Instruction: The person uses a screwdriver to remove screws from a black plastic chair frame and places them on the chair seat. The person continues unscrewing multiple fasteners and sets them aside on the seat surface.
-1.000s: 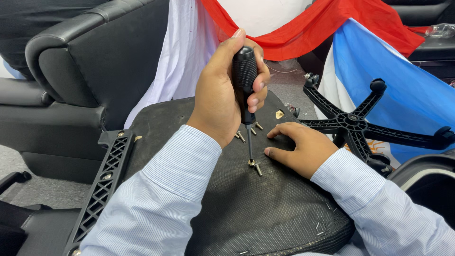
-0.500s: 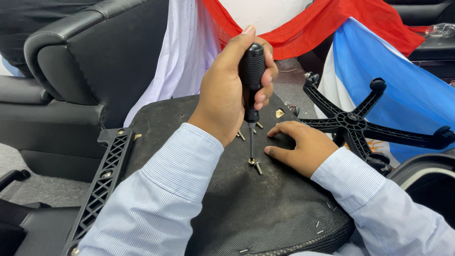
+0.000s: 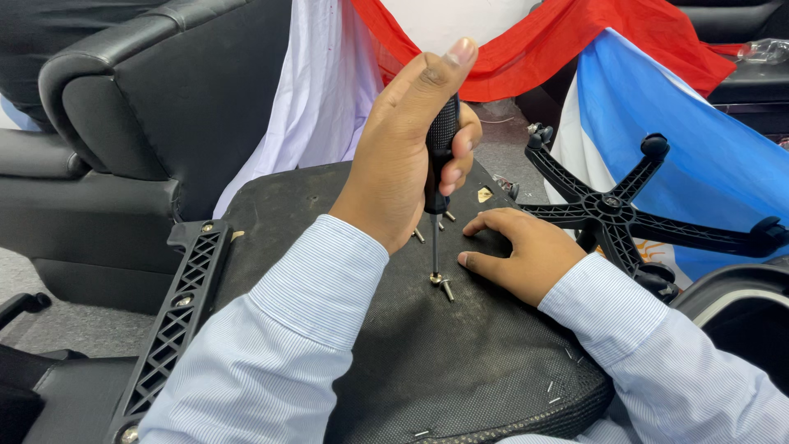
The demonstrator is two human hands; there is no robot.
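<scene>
Red, white and blue cloths (image 3: pixel 657 107) hang at the back of this room, and black chairs (image 3: pixel 148 99) stand to the left. Close up lies the underside of a chair seat (image 3: pixel 460 362), covered in rough black cloth, with a black plastic armrest bracket (image 3: pixel 177 312) bolted along its left side. To the right a black star-shaped chair base (image 3: pixel 612 205) lies on its side against the blue cloth. The left hand (image 3: pixel 407 152) is wrapped tight around the black handle of a screwdriver (image 3: pixel 438 164), with the thumb pointing up. The screwdriver stands almost straight up and its thin metal tip sits on a small bolt (image 3: pixel 436 279) in the seat. Another loose bolt (image 3: pixel 448 290) lies just beside it, touching or nearly touching. A few more loose bolts (image 3: pixel 419 236) lie a little farther back, partly hidden behind the left hand. The right hand (image 3: pixel 522 255) holds nothing. It rests flat on the seat with the fingers spread a little, and the thumb is close to the bolt under the tip. It looks like the step in hand is turning this bolt with the screwdriver, but the picture does not show which way it goes, in or out. The next move seems to call for keeping the tool straight and pushing down, so the tip does not slip off the bolt head. The right hand should keep the seat from sliding.
</scene>
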